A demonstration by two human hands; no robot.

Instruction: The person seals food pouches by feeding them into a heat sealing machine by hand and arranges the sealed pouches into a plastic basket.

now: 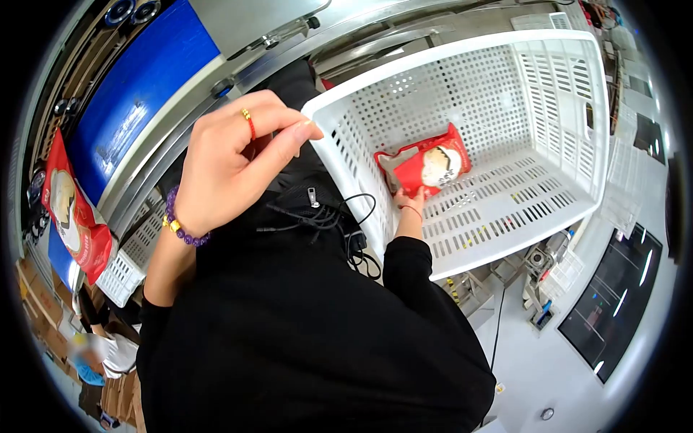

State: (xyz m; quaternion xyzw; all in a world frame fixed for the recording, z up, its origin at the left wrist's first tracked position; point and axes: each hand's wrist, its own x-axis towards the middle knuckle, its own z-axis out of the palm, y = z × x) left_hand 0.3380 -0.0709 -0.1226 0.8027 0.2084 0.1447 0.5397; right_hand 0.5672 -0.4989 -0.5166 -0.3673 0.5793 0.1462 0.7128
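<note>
My right hand reaches into a white plastic basket and grips the lower edge of a red bag. A pale oval with dark characters is printed on this bag, which touches the perforated inside of the basket. A red string circles my right wrist. Closer to the camera, my left hand is raised beside the basket's near-left rim. Its thumb and index finger are pinched together, with nothing visible between them. It wears a red and gold ring and a purple bead bracelet.
Another red bag is at the far left, beside a blue conveyor belt. A second white basket stands below it. Black cables lie against my clothing. A person is at the lower left near cardboard boxes.
</note>
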